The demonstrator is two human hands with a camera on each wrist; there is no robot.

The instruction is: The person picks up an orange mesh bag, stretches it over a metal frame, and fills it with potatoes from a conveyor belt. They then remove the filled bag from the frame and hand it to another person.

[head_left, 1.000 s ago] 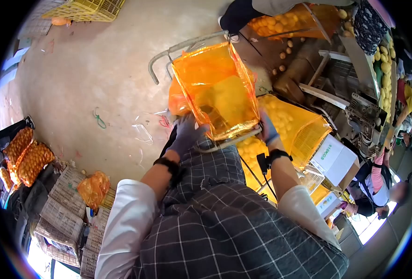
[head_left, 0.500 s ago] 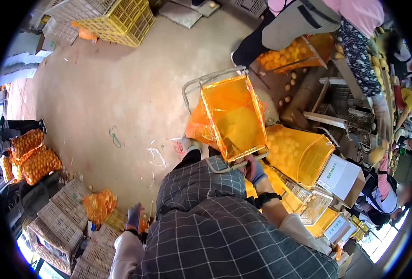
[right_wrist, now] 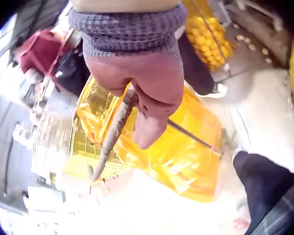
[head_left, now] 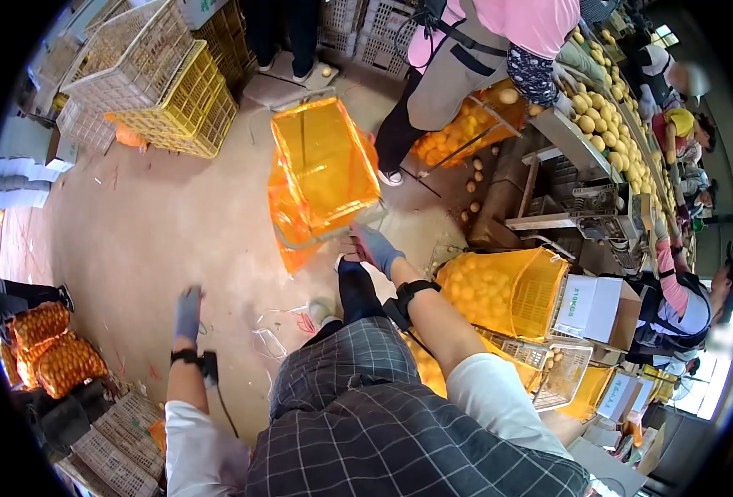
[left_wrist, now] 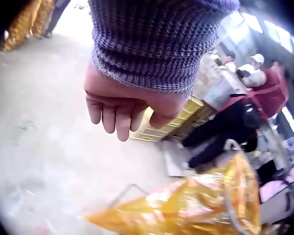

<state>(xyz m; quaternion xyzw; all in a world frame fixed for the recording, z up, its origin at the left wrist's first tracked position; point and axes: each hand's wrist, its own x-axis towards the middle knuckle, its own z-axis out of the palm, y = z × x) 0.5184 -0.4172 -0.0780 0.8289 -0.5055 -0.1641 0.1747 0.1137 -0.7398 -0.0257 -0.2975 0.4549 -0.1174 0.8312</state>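
Observation:
An orange mesh bag hangs with its mouth spread on a metal frame stand, in front of me. My right hand grips the near end of that stand, just below the bag's rim. In the right wrist view its fingers curl round a worn metal bar, with the bag's side behind them. Off to the left, over bare floor, is my left hand. Its fingers hang loose and hold nothing in the left wrist view. Both hands wear grey-purple knitted cuffs that leave the fingers bare.
A mesh bag full of round yellow fruit stands to my right beside a white carton. Stacked crates stand at the far left. A person in pink works at the fruit-covered sorting table. String litters the floor.
The stand with its bag has moved forward, away from my body, in my right hand. My left hand has left the bag's rim and swung out to the left. The view has tilted up.

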